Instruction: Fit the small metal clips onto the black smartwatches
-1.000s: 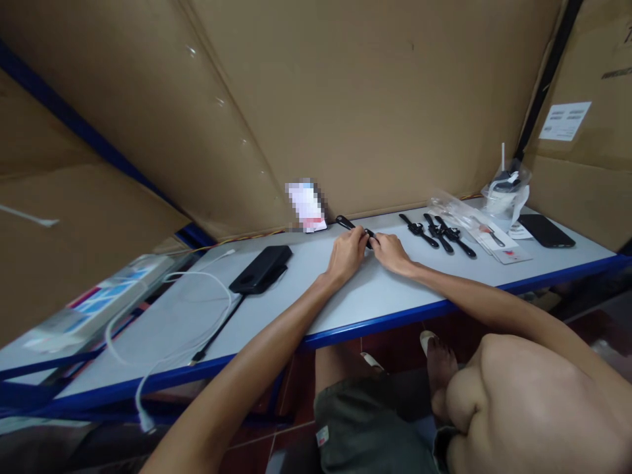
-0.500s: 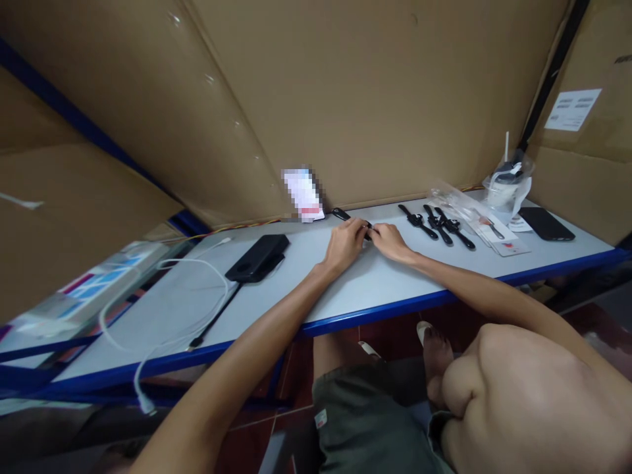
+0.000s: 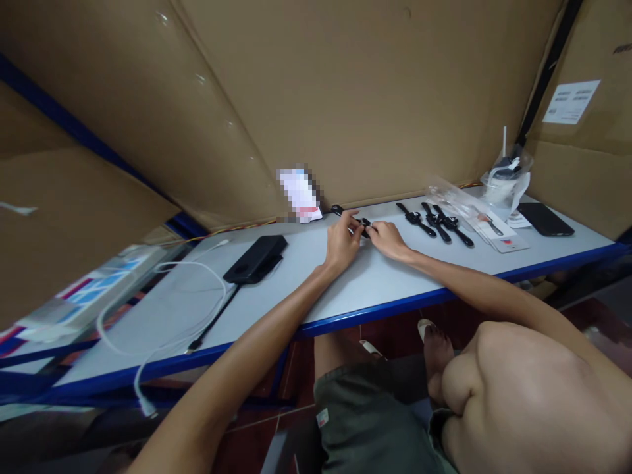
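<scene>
Near the back of the table, both my hands are on a black spokeshave [image 3: 337, 210], whose far handle sticks out to the left past my fingers. My left hand [image 3: 342, 241] is closed around its middle, thumb and fingertips at the small metal parts, with the index finger raised. Pinching the same middle part from the right is my right hand [image 3: 389, 239]; its fingertips partly hide the tool. Right of my hands, several more black spokeshaves [image 3: 416, 219] lie side by side on the table, each with two handles and a shiny centre.
A lit phone [image 3: 300, 194] leans against the cardboard [image 3: 375, 99]. To the left lie a black power bank [image 3: 255, 258] and a white cable [image 3: 224, 283]. Clear packets with cards [image 3: 511, 243], a bagged cup [image 3: 501, 187] and a dark phone [image 3: 546, 218] sit at the right.
My left hand's fingers have lifted and opened a little, so more of the spokeshave's middle shows. My right hand stays at the tool. The view has shifted slightly.
</scene>
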A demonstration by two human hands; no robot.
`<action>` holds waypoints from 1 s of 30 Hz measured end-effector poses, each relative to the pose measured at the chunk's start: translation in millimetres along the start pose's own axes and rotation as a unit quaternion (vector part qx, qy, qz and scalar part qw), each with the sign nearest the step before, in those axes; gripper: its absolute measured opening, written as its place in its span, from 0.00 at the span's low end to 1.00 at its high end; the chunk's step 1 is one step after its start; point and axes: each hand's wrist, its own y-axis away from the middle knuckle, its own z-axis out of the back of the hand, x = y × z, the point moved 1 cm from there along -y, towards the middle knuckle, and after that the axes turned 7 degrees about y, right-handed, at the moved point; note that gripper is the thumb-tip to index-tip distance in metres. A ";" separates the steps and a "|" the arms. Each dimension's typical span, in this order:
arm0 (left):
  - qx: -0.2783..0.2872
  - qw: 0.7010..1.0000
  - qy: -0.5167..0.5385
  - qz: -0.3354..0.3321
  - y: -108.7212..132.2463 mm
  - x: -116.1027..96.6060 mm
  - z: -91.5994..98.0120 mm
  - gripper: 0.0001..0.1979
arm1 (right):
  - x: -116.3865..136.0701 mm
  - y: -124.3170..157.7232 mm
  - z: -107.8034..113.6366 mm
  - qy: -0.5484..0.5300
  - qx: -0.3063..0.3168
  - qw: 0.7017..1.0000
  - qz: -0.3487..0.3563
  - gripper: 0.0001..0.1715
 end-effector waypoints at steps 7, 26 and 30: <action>-0.009 1.000 -0.022 0.004 -3.8 2.3 2.4 0.04 | 1.5 1.5 2.1 -0.010 -0.005 1.000 0.000 0.21; 0.028 0.992 -0.100 -0.069 -1.3 8.6 0.7 0.08 | 7.5 2.9 7.6 -0.052 0.015 0.998 -0.010 0.20; 0.028 0.994 -0.093 -0.057 -1.3 7.2 0.9 0.08 | 6.9 2.4 6.9 -0.066 0.021 0.998 -0.010 0.21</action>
